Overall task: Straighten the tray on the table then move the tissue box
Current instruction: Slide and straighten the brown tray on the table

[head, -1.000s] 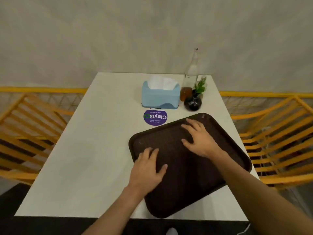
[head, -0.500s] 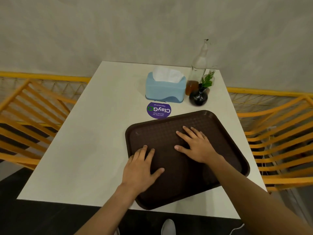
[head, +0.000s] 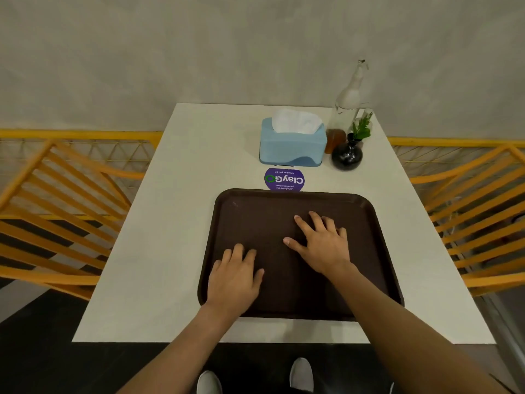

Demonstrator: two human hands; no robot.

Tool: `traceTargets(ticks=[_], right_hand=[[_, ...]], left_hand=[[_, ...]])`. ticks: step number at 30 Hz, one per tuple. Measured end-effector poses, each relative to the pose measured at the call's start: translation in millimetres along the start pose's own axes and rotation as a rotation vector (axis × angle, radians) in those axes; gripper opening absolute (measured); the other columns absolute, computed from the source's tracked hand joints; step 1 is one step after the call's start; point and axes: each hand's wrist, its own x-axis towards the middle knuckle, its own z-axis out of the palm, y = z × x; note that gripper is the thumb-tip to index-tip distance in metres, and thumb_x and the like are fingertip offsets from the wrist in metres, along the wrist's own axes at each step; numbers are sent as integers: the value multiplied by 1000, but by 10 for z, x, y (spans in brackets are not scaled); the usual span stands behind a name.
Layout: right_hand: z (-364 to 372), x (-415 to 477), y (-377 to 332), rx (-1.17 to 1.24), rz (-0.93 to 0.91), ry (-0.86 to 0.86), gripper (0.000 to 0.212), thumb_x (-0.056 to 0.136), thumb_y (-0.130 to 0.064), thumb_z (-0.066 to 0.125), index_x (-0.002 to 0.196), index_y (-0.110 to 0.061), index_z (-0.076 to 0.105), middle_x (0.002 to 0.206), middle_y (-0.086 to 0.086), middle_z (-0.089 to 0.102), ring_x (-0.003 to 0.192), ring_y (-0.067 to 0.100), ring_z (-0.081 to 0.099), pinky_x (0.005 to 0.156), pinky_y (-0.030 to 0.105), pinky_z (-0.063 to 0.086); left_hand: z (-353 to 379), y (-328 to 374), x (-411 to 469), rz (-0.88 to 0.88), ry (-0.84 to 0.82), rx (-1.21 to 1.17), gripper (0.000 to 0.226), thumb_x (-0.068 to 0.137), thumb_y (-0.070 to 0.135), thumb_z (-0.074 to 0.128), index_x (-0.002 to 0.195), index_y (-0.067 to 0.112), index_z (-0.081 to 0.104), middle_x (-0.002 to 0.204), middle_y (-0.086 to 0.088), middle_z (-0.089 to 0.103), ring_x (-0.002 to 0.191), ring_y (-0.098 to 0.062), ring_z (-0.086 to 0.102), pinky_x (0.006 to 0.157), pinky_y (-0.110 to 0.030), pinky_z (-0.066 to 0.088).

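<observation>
A dark brown tray [head: 255,217] lies on the white table [head: 159,251], its edges now square with the table's sides. My left hand [head: 235,277] rests flat on the tray's near left part, fingers spread. My right hand [head: 324,243] presses flat on the tray's middle, fingers apart. Neither hand holds anything. A light blue tissue box [head: 292,146] with a white tissue sticking out stands beyond the tray, near the table's far edge.
A round purple sticker [head: 284,180] sits between tray and tissue box, its near edge under the tray rim. A glass bottle [head: 345,106] and a black vase with a green sprig [head: 347,155] stand right of the box. Orange slatted chairs [head: 56,211] flank the table.
The tray has turned from a skewed angle to square with the table under both flat hands. It now reaches the purple sticker.
</observation>
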Motion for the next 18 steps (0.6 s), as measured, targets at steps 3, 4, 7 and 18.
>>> traceTargets(ticks=[3,4,7,18], right_hand=[[-7,-9,-232,-33,4,5,87,80,-91,11,153,-46,21,161,1,27,143,35,27,108,59,29],[-21,-6,-285,-44,-8,9,86,80,-90,13,153,-45,24,159,2,30,141,36,29,107,58,31],[-90,36,-371,-60,-79,-12,80,84,-85,26,151,-42,32,150,4,36,134,33,34,103,52,39],[-354,165,-461,63,-87,132,64,93,-45,61,151,-29,37,160,7,28,140,33,26,108,53,38]], left_hand=[[-37,-123,-27,-75,-33,24,76,94,72,22,149,24,43,149,-6,44,132,-27,45,103,-44,44],[-51,-178,-26,-93,-51,30,82,91,77,19,150,24,40,152,-6,42,135,-29,43,105,-46,42],[-86,-391,3,-116,-108,37,99,82,88,15,156,23,29,159,-8,33,144,-34,32,112,-52,35],[-128,-1253,155,-10,-155,-70,112,75,93,28,162,25,8,171,-5,4,156,-28,0,123,-54,7]])
